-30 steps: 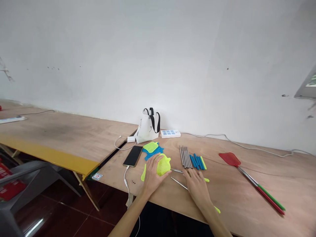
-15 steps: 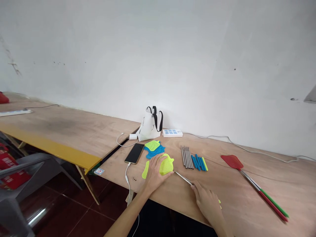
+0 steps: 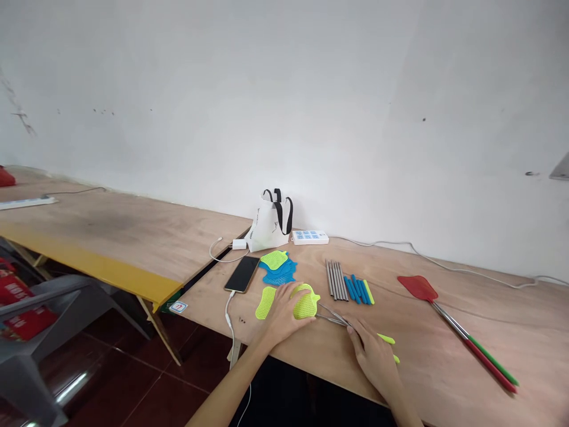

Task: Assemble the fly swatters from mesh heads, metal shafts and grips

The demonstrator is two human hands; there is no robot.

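My left hand (image 3: pixel 284 313) is over a yellow-green perforated fly swatter head (image 3: pixel 306 301), fingers curled on its top side and thumb along its near edge. A second yellow-green swatter head (image 3: pixel 265 303) lies just left of that hand. My right hand (image 3: pixel 373 351) is closed over two thin metal swatter rods (image 3: pixel 332 315); their yellow-green handles (image 3: pixel 386 338) stick out on its far side. The rod tips spread slightly apart, close to the stem of the held head but apparently not in it. My palm hides the middle of the rods.
Blue swatter heads (image 3: pixel 280 274) with a yellow-green one (image 3: pixel 274 259) on top lie behind. Metal tubes (image 3: pixel 336 280) and blue grips (image 3: pixel 358 289) sit in rows. Red swatters (image 3: pixel 418 287) lie right. A phone (image 3: pixel 242 274), white bag (image 3: pixel 269 225) and power strip (image 3: pixel 310 238) stand around.
The held swatter head has shifted slightly right and towards me. The two rods have fanned apart at their tips, and more of the yellow-green handles shows beside my right hand.
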